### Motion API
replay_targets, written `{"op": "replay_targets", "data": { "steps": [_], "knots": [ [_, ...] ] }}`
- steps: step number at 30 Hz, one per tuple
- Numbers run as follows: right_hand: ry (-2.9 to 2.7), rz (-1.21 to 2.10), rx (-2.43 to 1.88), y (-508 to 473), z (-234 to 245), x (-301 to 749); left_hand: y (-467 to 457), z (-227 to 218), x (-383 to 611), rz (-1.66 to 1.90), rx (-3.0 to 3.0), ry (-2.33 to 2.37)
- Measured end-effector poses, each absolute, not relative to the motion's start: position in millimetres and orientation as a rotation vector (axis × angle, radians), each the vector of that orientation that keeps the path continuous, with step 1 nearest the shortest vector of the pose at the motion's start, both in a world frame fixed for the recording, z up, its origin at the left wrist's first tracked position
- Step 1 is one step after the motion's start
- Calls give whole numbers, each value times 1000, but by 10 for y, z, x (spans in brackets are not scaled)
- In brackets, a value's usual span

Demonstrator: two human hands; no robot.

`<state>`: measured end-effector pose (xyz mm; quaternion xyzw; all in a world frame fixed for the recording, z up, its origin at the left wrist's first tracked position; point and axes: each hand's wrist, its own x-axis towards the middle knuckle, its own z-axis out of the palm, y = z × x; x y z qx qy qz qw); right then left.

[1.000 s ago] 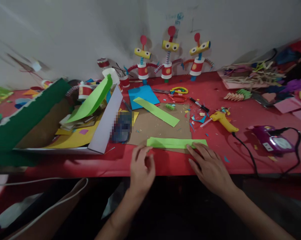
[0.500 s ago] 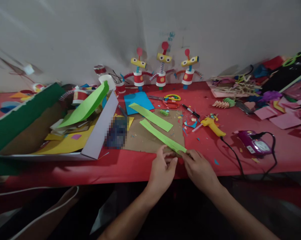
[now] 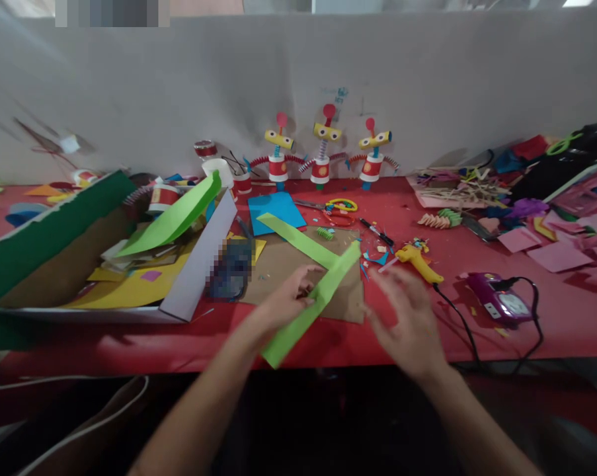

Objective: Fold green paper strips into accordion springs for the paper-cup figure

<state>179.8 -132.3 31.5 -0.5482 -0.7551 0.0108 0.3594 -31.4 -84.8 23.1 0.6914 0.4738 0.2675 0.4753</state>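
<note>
I see the left hand [image 3: 287, 299] clamped on a green paper strip [image 3: 328, 283], above the cardboard [image 3: 346, 304] — at the cardboard's right, the right hand [image 3: 413, 324] has fingers apart.

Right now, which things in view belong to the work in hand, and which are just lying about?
Probably in the work:
- green paper strip, held by the left hand
- second green paper strip
- cardboard sheet beneath

Probably just lying about:
- yellow glue gun
- scissors
- black pen
</note>
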Motion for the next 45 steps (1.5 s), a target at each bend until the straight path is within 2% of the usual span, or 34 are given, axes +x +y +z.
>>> {"op": "replay_targets", "data": {
  "steps": [2, 6, 8, 11, 14, 18, 26, 31, 34, 45],
  "knots": [
    [-1809, 198, -1410, -1128, 323, 1958, -678, 392, -466, 439, 1823, 1025],
    [-1734, 770, -1434, -880, 95, 2105, -357, 479, -558, 161, 2054, 888],
    [-1633, 935, -1472, -850, -59, 2108, -286, 403, -509, 138, 2172, 855],
    [-1515, 993, -1531, -849, -197, 2087, -337, 241, -332, 301, 2409, 1037],
    [-1553, 957, -1549, -825, -222, 2083, -509, 90, -78, 507, 2593, 1079],
    [-1654, 833, -1563, -764, -248, 2183, -704, -91, 144, 464, 2633, 974],
    [-2221, 70, -1513, -902, -119, 2370, -784, -125, 185, 440, 2704, 1076],
    [-2411, 150, -1254, -936, -77, 2382, -739, 51, 303, 325, 2862, 1037],
    [-2430, 107, -1279, -909, -103, 2406, -687, 86, 311, 229, 2960, 947],
    [-2593, -110, -1350, -899, -16, 2342, -602, 59, 267, 296, 2996, 909]
  ]
}}
